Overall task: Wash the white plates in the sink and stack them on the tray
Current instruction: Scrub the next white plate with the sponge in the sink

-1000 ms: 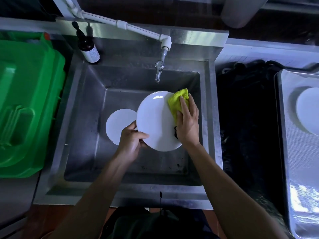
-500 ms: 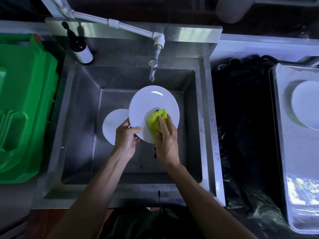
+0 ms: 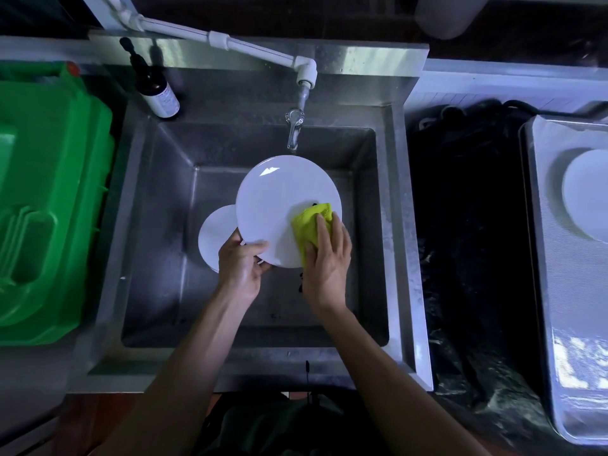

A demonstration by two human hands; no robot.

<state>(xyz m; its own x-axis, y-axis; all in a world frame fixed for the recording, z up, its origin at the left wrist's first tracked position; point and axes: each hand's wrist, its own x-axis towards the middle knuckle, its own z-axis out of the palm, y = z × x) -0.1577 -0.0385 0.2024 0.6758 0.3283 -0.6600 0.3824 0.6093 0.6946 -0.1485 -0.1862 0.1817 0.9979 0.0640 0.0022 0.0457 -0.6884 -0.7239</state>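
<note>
Over the square stainless steel sink our left hand grips the near rim of a round white plate, thumb on top, holding it tilted below the metal tap; our right hand presses a folded yellow cloth flat against the plate's lower right face, fingers nearly straight; a second white plate lies on the sink floor, partly under the first; a third white plate rests on the grey metal tray at the far right; a dark pump bottle stands at the sink's back left corner.
</note>
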